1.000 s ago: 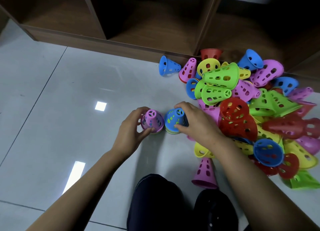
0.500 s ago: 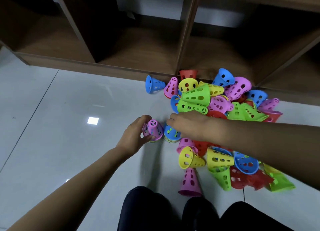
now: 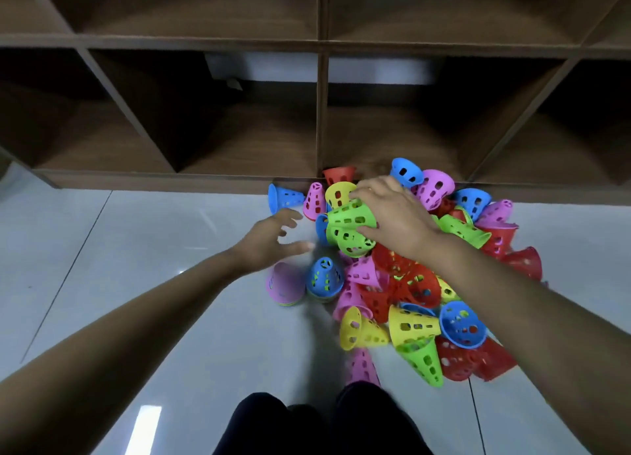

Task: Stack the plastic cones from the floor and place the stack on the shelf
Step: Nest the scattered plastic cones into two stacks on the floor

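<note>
Perforated plastic cones in red, yellow, pink, blue and green lie heaped on the floor, spreading from under the right hand back along its forearm toward the person. That hand grips a lime-green plastic cone lying on its side at the far left edge of the heap, with the fingers curled over its upper wall and the thumb tucked beneath. A second green cone lies against it just under the thumb.

The left hand hovers with its fingers spread and holds nothing. Half a second ago it pinched the short pink-topped stack while the right hand rested on the short blue-topped stack. Both hands have since let go and reached farther out. The two stacks stand upright side by side, just nearer the person than the left palm. A single blue cone lies on its side just beyond the left fingertips. The view has tipped up, so more shelving shows than before.

Glossy pale grey floor tiles carry everything and show bright reflections. Beyond both hands stands a dark brown wooden shelf unit of open compartments, with the farthest cones lying against its base board. Dark trouser knees show between the forearms.
</note>
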